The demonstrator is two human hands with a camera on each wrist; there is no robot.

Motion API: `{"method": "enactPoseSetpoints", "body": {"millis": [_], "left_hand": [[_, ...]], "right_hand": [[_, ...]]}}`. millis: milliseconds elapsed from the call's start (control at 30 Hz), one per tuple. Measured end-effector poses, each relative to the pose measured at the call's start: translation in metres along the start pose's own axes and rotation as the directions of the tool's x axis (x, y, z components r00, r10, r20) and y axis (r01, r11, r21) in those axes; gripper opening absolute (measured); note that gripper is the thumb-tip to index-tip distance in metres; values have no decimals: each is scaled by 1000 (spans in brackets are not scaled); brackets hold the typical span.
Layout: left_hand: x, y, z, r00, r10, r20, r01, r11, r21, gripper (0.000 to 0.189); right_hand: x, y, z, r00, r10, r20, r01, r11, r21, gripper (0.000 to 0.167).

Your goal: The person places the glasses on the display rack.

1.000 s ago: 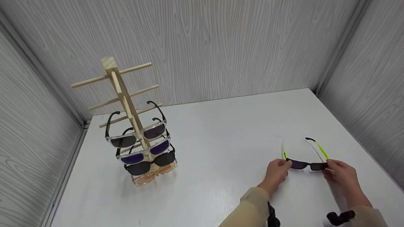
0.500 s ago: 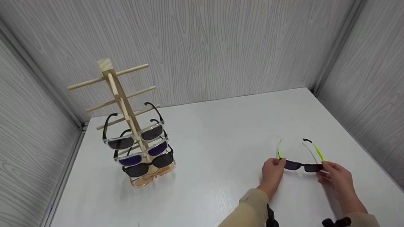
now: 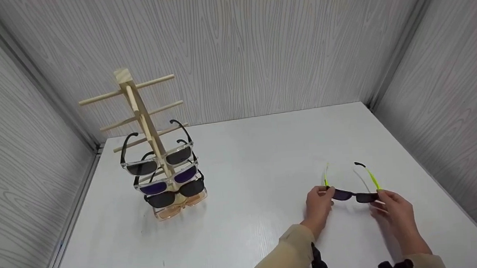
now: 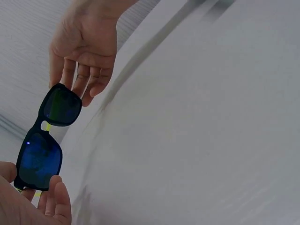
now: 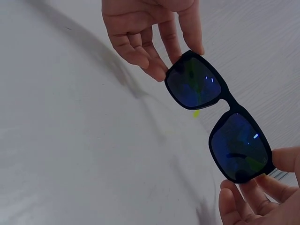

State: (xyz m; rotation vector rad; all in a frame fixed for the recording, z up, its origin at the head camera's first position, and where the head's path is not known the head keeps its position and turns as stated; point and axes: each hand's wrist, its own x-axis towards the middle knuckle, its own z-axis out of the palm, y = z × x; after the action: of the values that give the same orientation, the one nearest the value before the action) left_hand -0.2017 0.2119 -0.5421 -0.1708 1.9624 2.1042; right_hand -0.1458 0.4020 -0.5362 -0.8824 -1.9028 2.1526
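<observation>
Both hands hold one pair of sunglasses (image 3: pixel 366 198) over the right part of the table. The frame is black with dark bluish lenses, and its yellow-green temples with black tips are unfolded, pointing away from the person. My left hand (image 3: pixel 319 205) pinches the left end of the frame. At the other end, my right hand (image 3: pixel 398 211) grips the corner by the hinge. In the left wrist view the sunglasses (image 4: pixel 41 159) hang between the two hands, lenses facing the camera. The right wrist view shows thumb and fingers of each hand at the outer corners of the sunglasses (image 5: pixel 239 150).
A wooden display stand (image 3: pixel 149 127) with crossbars rises at the left. Its lower bars carry several glasses: clear-framed sunglasses (image 3: pixel 142 169), black sunglasses (image 3: pixel 161 199) and orange-tinted glasses (image 3: pixel 169 213). Grey wood-grain panels (image 3: pixel 233 51) enclose the white table (image 3: pixel 240 163) behind and at both sides.
The hands and the sunglasses have shifted slightly left in the head view, which itself has moved a little. Both hands keep their hold, and the glasses on the stand are unchanged.
</observation>
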Motion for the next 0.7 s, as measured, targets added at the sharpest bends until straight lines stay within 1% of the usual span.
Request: {"method": "enactPoseSetpoints", "body": {"millis": [133, 200, 267, 333, 400, 500, 633, 700], "left_hand": [[-1, 0, -4, 1000, 10, 6, -10, 1000, -19, 17], [-2, 0, -5, 1000, 11, 9, -10, 1000, -26, 18], [-2, 0, -6, 1000, 9, 10, -9, 1000, -24, 18], [-3, 1, -8, 1000, 10, 8, -10, 1000, -22, 19], [-4, 1, -10, 1000, 7, 3, -7, 1000, -26, 19], [-6, 0, -13, 1000, 9, -6, -9, 999, -41, 20], [-8, 0, -17, 1000, 7, -15, -8, 996, -84, 20], [-8, 0, -20, 1000, 8, -16, -10, 995, -103, 20]], "right_hand": [[5, 6, -1, 999, -22, 28, 22, 1000, -6, 34], [6, 9, -1, 999, -33, 26, 33, 999, 7, 35], [4, 9, 0, 998, -50, 42, 50, 999, -5, 38], [1, 8, 2, 997, -65, 33, 65, 998, -4, 42], [-2, 8, 4, 998, -63, 26, 63, 998, 9, 43], [-7, 5, 9, 998, -62, 27, 62, 998, -13, 41], [-15, 0, 17, 999, -40, 24, 40, 999, -34, 45], [-18, -3, 20, 1000, -22, 17, 23, 999, -32, 50]]}}
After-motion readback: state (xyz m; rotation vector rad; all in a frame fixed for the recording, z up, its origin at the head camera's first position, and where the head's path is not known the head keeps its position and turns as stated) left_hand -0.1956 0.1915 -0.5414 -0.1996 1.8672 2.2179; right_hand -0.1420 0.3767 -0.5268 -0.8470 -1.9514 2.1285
